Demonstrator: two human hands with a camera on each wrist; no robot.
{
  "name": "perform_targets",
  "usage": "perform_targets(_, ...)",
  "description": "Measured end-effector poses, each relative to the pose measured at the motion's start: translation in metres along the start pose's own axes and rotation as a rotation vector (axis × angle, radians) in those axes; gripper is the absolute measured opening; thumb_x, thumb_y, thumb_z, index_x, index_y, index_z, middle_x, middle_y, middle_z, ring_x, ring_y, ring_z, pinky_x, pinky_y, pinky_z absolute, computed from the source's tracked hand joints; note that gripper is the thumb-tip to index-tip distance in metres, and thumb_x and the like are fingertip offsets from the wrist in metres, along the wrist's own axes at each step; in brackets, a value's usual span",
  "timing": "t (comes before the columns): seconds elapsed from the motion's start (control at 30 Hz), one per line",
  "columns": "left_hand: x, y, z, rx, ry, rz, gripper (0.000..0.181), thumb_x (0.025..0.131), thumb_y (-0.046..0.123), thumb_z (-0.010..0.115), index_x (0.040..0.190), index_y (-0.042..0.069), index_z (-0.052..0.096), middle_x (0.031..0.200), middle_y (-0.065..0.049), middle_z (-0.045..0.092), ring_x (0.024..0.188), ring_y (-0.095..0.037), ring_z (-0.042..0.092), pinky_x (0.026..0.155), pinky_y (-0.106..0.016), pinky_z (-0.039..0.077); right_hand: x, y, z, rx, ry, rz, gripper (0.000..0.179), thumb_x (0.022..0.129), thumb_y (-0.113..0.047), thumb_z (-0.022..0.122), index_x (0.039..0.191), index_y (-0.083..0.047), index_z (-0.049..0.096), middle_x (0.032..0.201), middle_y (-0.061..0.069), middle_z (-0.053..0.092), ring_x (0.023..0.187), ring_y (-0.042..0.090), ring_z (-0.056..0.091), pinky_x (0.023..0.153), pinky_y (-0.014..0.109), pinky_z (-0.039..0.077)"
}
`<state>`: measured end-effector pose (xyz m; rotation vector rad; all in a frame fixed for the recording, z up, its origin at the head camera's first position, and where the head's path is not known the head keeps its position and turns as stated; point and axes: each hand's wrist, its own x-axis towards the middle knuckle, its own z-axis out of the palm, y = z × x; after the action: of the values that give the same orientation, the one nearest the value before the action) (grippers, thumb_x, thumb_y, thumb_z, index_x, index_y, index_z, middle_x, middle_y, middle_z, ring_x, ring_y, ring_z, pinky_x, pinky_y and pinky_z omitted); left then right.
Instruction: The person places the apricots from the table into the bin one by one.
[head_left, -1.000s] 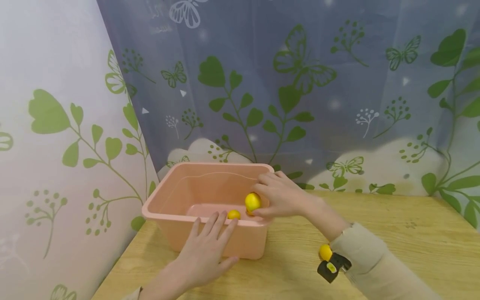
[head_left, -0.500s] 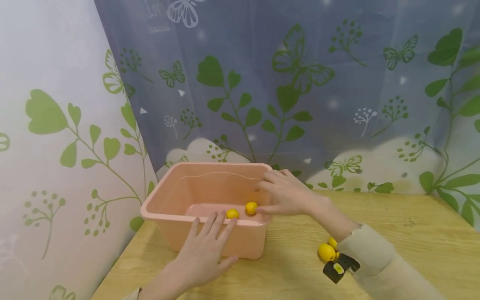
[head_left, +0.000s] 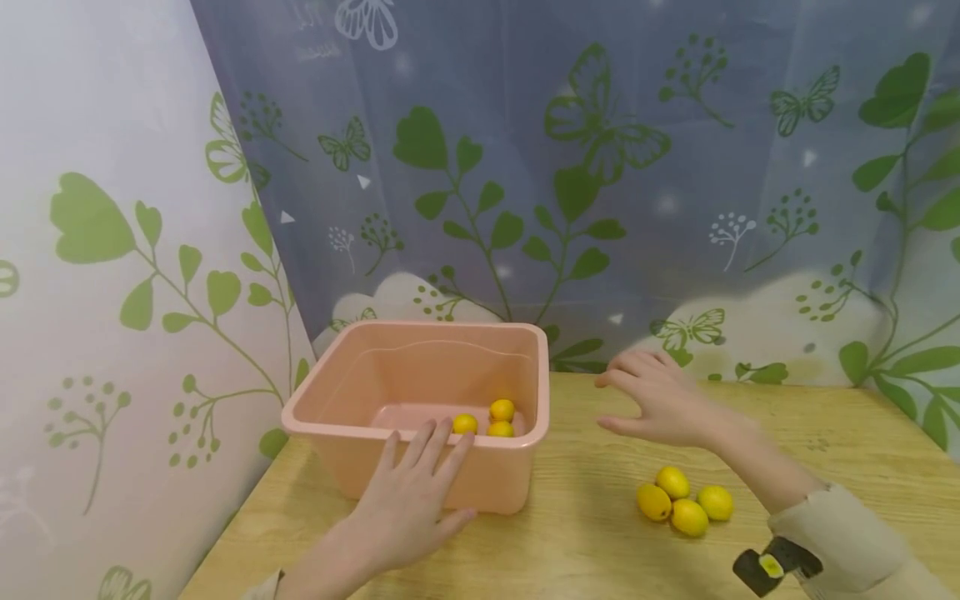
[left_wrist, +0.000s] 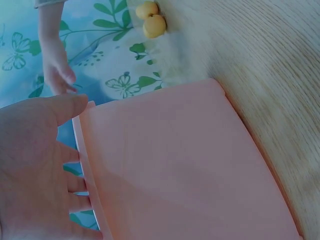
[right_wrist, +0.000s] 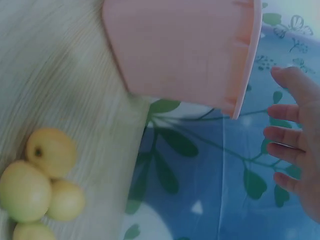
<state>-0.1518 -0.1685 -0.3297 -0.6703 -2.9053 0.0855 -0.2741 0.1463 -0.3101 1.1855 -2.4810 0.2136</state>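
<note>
Three yellow oval lemons (head_left: 502,410) in pink rectangular plastic tub (head_left: 491,485) just past my left grip (head_left: 411,498) | straight-fingered at its rim, likely steadying it | my right grip (head_left: 654,402): empty, fingers apart, four loose lemons (head_left: 689,517) lower, nearer me

The bin (head_left: 491,479) stands on the left part of the table (head_left: 585,550), before the back cloth (head_left: 480,83) and to the right of the side cloth (head_left: 112,333). Inside, towards its near right corner, lie three lemons (head_left: 502,410) — one on the left, two on the right, one behind the other. The left hand (head_left: 416,500) is before the bin, fingers at its near rim. Right of the bin, apart from it, the right hand (head_left: 652,396) hovers over the table. Before that hand lie four lemons (head_left: 687,517), clustered on the table — one left, one behind, one before, one right.
</note>
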Motion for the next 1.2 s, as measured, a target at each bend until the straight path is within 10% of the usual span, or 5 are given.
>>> perform_targets(0.8, 0.0, 0.001, -0.001, -0.005, -0.007, 0.004, 0.076, 0.089, 0.054, 0.049, 0.147, 0.01, 0.027, 0.149, -0.019, 0.024, 0.135, -0.036, 0.024, 0.102, -0.063, 0.019, -0.101, 0.043, 0.032, -0.096, 0.102, -0.003, 0.038, 0.07, -0.029, 0.079, 0.101, -0.013, 0.063, 0.096, -0.002, 0.055, 0.089, 0.02, 0.053, 0.074, 0.046, 0.043)
perform_targets(1.2, 0.0, 0.001, -0.002, -0.03, 0.006, 0.002, 0.075, 0.089, 0.053, 0.05, 0.146, 0.01, 0.029, 0.149, -0.019, 0.024, 0.135, -0.036, 0.024, 0.102, -0.063, 0.019, -0.138, 0.052, 0.044, -0.123, 0.029, 0.052, 0.048, 0.066, -0.033, 0.081, 0.105, -0.013, 0.063, 0.098, -0.002, 0.055, 0.088, 0.021, 0.054, 0.072, 0.047, 0.044)
